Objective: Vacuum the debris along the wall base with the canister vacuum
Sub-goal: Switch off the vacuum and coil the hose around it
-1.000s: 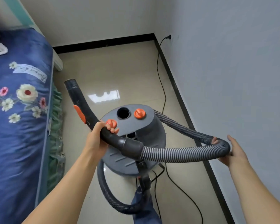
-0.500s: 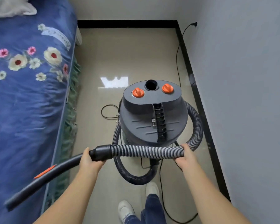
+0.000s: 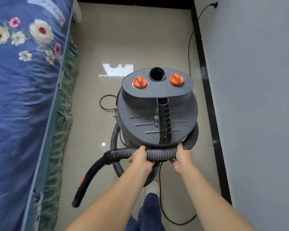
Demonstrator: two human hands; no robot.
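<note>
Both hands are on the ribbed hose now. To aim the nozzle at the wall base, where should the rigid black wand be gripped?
Probably on the curved black wand just past the cuff, with the left hand coming from above. That part is smooth and stiff, unlike the ribbed hose, and its open tip hangs down by the bed.

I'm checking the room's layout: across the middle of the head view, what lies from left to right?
Blue flowered bedspread → green bed skirt → tiled floor → grey canister vacuum → black baseboard → grey wall.
</note>
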